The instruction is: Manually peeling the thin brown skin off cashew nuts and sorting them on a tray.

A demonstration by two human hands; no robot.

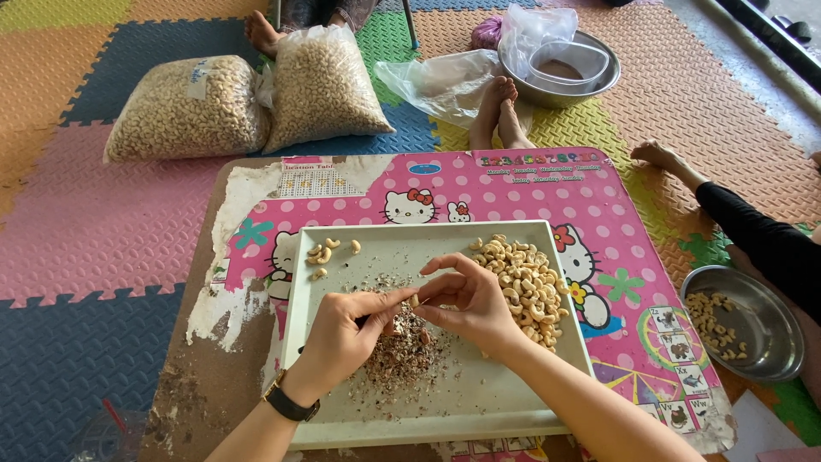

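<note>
While both hands (410,312) pinch one cashew (415,300) over the husks (402,351), peeling gently should avoid breaking it.

we cannot tell what dark tool the left hand (342,329) grips; its fingers hide all but a thin tip. the small nut (415,300) pinched between both hands is mostly covered by fingertips of the right hand (466,299). both forearms run off the bottom edge. the desk (214,376) loses its near edge there too. the person sitting at right is cut by the frame, only a dark-clad leg (761,244) showing. the contents of the clear tub (569,64) inside the far metal bowl (590,90) are blurred by plastic.
</note>
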